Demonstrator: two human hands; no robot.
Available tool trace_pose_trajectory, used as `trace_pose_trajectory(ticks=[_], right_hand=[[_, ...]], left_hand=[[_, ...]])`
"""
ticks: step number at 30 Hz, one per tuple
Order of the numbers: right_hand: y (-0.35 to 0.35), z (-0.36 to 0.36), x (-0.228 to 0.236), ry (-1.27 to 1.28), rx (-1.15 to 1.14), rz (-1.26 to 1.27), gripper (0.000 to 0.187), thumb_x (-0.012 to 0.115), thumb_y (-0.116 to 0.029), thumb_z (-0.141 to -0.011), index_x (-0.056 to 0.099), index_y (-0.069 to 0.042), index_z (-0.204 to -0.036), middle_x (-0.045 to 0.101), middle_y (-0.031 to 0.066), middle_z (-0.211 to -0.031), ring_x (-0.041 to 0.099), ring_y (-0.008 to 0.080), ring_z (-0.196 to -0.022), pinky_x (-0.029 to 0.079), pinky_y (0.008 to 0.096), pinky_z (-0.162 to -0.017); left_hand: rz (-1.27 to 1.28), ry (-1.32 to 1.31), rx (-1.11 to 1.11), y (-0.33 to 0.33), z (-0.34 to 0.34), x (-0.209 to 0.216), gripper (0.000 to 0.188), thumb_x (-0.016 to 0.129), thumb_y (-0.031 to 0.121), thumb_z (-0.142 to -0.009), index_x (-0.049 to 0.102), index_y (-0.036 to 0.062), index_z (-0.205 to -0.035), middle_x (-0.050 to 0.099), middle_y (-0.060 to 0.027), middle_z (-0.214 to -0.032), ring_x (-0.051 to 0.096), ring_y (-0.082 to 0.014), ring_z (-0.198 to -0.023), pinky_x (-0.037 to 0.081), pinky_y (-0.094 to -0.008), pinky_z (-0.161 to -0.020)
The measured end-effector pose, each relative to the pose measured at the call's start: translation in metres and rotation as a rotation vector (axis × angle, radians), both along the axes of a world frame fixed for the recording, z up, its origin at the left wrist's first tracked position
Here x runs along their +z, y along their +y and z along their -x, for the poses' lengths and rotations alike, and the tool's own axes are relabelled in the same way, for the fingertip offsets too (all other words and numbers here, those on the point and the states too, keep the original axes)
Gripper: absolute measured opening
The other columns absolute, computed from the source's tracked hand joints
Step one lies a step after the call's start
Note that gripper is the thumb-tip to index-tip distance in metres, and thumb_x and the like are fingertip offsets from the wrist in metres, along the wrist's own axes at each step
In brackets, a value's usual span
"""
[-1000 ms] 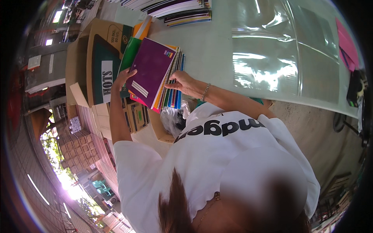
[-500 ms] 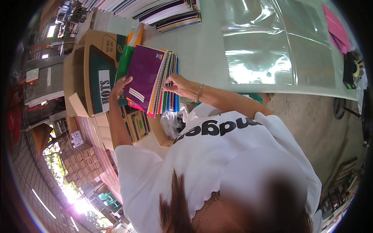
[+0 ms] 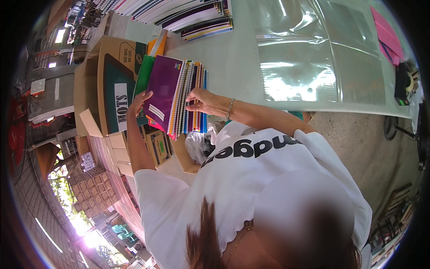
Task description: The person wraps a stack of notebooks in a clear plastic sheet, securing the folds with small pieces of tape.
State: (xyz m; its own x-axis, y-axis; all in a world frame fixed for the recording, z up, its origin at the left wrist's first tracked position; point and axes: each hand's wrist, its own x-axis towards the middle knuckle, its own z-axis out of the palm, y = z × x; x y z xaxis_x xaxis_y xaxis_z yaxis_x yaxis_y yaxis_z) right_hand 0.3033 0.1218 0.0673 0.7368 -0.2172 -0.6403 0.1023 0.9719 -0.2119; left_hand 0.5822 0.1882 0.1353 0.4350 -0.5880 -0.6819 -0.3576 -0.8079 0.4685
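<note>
A fanned stack of spiral notebooks point(image 3: 195, 83) rests at the table's left edge, its coil bindings stepped out toward the right. On top lies a purple-covered notebook point(image 3: 163, 89). My left hand point(image 3: 141, 103) grips the stack's left side, thumb over the purple cover and the other fingers mostly hidden. At the coil edges my right hand point(image 3: 200, 101) is closed, thumb and fingertips pinching among the bindings. Beneath the stack, on the left, a green notebook point(image 3: 144, 74) and an orange one point(image 3: 156, 45) stick out.
Left of the stack stands an open cardboard box point(image 3: 107, 58). More spiral notebooks point(image 3: 197, 20) are piled at the table's far side. Clear plastic sheeting point(image 3: 300, 58) covers the right part, with a tape dispenser point(image 3: 402, 83) and pink sheets point(image 3: 387, 36) near the edge. Below sits another carton point(image 3: 159, 145).
The notebooks' coil edges are spread differently, with more bindings showing beside the purple cover. My right hand has shifted slightly left and down along them; my left hand keeps its grip.
</note>
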Motion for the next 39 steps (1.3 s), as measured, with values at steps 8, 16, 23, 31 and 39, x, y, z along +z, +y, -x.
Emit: trace_pose_trajectory(ticks=[8,16,23,31,39], right_hand=[[-0.004,0.023,-0.031,-0.19,0.114,0.105,0.011,0.06,-0.012,-0.074,0.053,-0.006,-0.081,0.05,0.0071,-0.1,0.052,0.021,-0.088,0.044,0.0356,-0.091],[-0.024,0.069,-0.073,-0.259,0.119,0.386,0.052,0.06,0.0,-0.076,0.036,0.0,-0.122,0.05,0.0127,-0.111,0.052,0.0232,-0.108,0.043,0.0362,-0.098],[-0.021,0.079,-0.061,0.229,-0.019,1.905,0.073,0.065,-0.003,-0.076,0.032,-0.016,-0.14,0.027,0.019,-0.141,0.027,0.0384,-0.132,0.025,0.0486,-0.111],[-0.051,0.044,-0.098,0.104,-0.077,2.602,0.055,0.062,-0.015,-0.081,0.047,-0.03,-0.132,0.026,0.0039,-0.149,0.02,0.0284,-0.14,0.022,0.0489,-0.111],[-0.092,0.061,-0.073,-0.273,-0.054,2.692,0.045,0.071,-0.015,-0.072,0.054,-0.024,-0.112,0.048,-0.002,-0.129,0.038,0.0204,-0.131,0.029,0.0448,-0.112]], left_hand=[[0.14,0.001,0.033,0.02,0.012,-0.012,0.053,0.068,0.042,-0.082,0.058,0.0021,-0.117,0.065,-0.0062,-0.102,0.063,-0.013,-0.085,0.048,-0.027,-0.077],[0.358,-0.062,0.234,0.049,0.069,-0.046,0.054,0.065,0.043,-0.085,0.06,-0.002,-0.114,0.065,-0.0075,-0.095,0.062,-0.0127,-0.08,0.048,-0.024,-0.073],[0.579,-0.028,0.5,0.106,0.07,-0.076,0.068,0.044,0.057,-0.092,0.052,-0.0027,-0.124,0.062,-0.0094,-0.106,0.059,-0.0135,-0.096,0.045,-0.0259,-0.084],[0.604,0.072,0.556,0.126,0.104,-0.072,0.065,0.035,0.062,-0.092,0.058,0.0051,-0.112,0.061,-0.0024,-0.094,0.057,-0.0123,-0.09,0.041,-0.0299,-0.088],[0.89,-0.183,0.397,0.164,0.16,-0.134,0.054,0.066,0.024,-0.085,0.045,0.0052,-0.131,0.058,-0.0054,-0.101,0.054,-0.0136,-0.092,0.047,-0.0328,-0.082]])
